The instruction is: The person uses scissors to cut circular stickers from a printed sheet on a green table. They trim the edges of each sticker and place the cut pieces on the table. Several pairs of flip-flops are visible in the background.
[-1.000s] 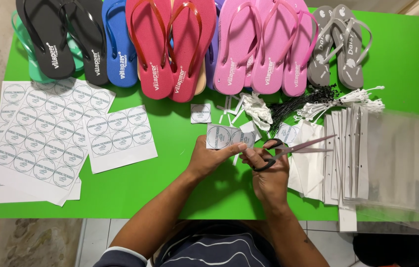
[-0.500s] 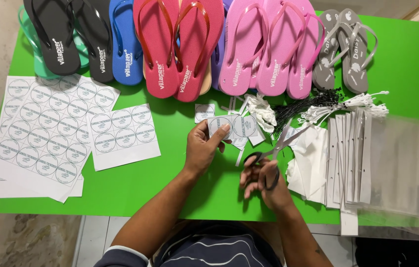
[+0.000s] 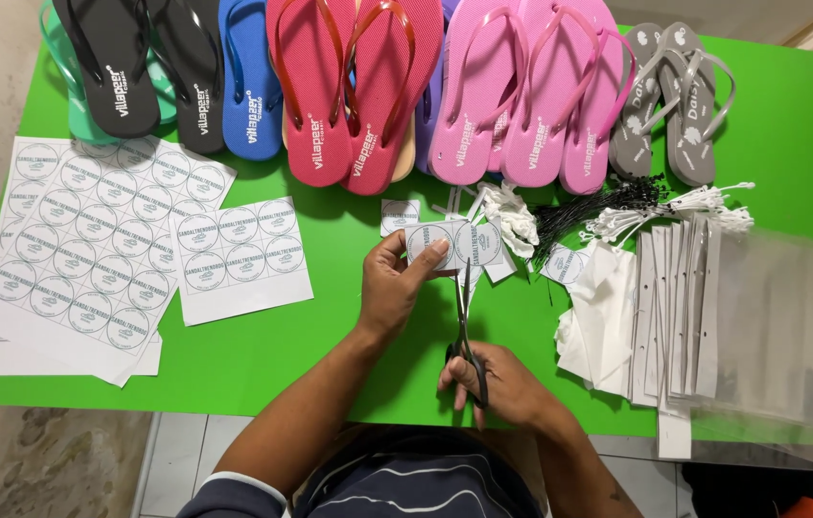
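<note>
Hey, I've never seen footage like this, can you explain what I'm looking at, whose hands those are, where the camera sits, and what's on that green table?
There is no machine here. One camera sits on a person's head and looks down at that person's own two bare hands over a green table.

The left hand holds up a small strip of paper with round printed labels. The right hand grips black-handled scissors, blades pointing up at the strip.

Along the far edge lies a row of flip-flops: black, blue, red, pink and grey. On the left lie white sheets of round labels. On the right lie white string ties, thin black ties, white card strips and clear plastic bags.
</note>
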